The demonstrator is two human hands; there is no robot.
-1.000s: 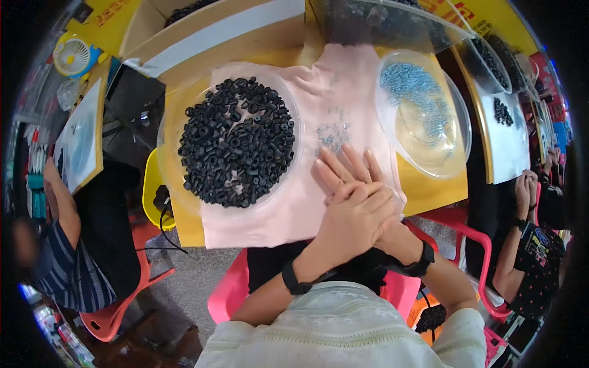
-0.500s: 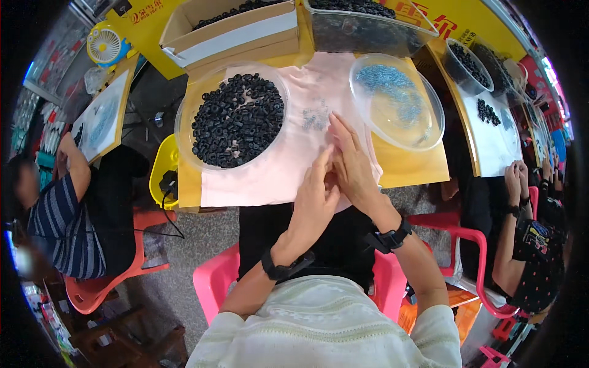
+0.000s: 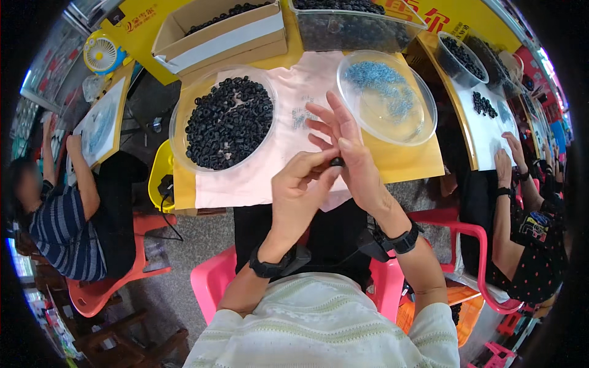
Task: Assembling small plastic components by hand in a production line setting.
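My left hand (image 3: 297,187) pinches a small round black part (image 3: 337,162) between thumb and index finger. It holds the part against the base of the thumb of my right hand (image 3: 353,147), whose fingers are spread with the palm turned left. Just beyond the hands, a pale pink cloth (image 3: 245,191) covers the tabletop, with a little cluster of tiny clear or silvery pieces (image 3: 300,116) on it. To the left sits a shallow clear round tray (image 3: 174,138) of black ring-shaped parts (image 3: 230,122). Another clear tray (image 3: 432,119), at the right, has tiny bluish pieces (image 3: 380,83).
Behind the trays stand a cardboard box (image 3: 227,46) and a clear plastic bin (image 3: 356,34), both holding black parts. A yellow bucket (image 3: 161,172) hangs or stands at the table's left side. People work at tables on both sides; a small fan (image 3: 103,52) is at far left.
My hands, earlier held together with fingers pointing forward, have parted. The left now shows a black part in its pinch, and the right has spread its fingers. The view has shifted slightly.
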